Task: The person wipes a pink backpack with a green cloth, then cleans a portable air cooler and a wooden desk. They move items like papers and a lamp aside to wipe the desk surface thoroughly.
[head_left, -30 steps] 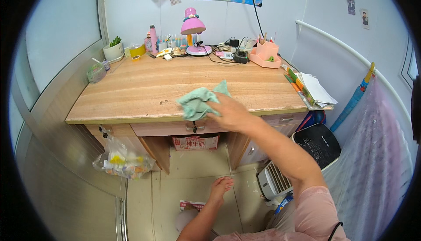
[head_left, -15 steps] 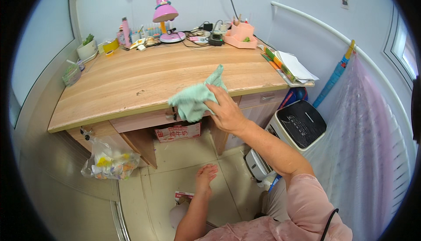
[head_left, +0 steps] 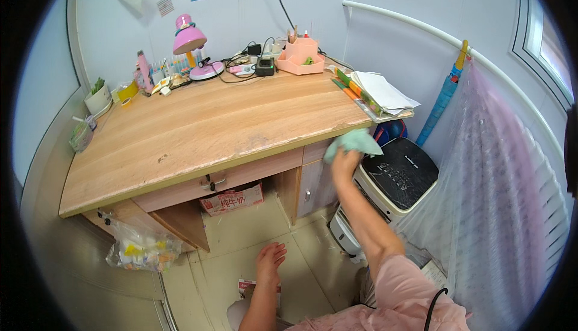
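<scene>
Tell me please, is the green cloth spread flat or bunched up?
Bunched up: the green cloth is gathered in the right hand, with a loose corner sticking out to the right.

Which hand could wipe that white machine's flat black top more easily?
Probably the right hand: it holds a crumpled pale-green cloth near the black top. The left hand looks empty, low over the beige tiled floor.

Matt green cloth [head_left: 356, 142]; wood-grain desk [head_left: 223, 126], chipped front edge; glossy black appliance top [head_left: 412, 165].
</scene>
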Action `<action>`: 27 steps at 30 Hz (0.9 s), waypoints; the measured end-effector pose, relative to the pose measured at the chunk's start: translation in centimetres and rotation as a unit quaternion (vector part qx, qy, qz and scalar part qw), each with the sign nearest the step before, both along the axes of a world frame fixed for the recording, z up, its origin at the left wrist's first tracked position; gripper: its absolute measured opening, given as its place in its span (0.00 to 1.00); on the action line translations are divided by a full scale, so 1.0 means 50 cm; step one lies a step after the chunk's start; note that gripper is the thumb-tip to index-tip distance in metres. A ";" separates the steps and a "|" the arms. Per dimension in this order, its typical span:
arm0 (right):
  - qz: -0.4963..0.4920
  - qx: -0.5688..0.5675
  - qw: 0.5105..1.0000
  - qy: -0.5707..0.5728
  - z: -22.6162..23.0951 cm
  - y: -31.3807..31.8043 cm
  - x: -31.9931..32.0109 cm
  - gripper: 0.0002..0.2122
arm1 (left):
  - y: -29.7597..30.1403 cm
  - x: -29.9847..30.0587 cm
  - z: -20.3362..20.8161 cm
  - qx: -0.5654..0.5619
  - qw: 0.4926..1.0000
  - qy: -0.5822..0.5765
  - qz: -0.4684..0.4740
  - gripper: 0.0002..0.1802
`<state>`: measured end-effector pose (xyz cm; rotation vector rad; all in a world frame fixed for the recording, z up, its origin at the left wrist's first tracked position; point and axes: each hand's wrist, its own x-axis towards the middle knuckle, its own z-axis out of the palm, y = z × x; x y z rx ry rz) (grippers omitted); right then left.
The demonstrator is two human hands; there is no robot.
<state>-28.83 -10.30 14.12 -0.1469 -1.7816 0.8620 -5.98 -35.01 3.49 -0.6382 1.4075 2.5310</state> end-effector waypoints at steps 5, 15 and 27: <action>0.046 0.319 0.947 -0.014 -0.010 -0.030 0.079 0.15 | 0.011 -0.010 -0.010 -0.002 1.000 -0.018 -0.003 0.14; -0.018 -0.237 0.971 0.015 -0.053 0.119 -0.101 0.18 | 0.014 -0.014 -0.020 0.017 1.000 -0.010 -0.012 0.13; 0.092 -0.271 0.955 -0.081 -0.072 0.027 0.002 0.16 | 0.010 -0.012 -0.028 -0.003 1.000 -0.021 -0.016 0.15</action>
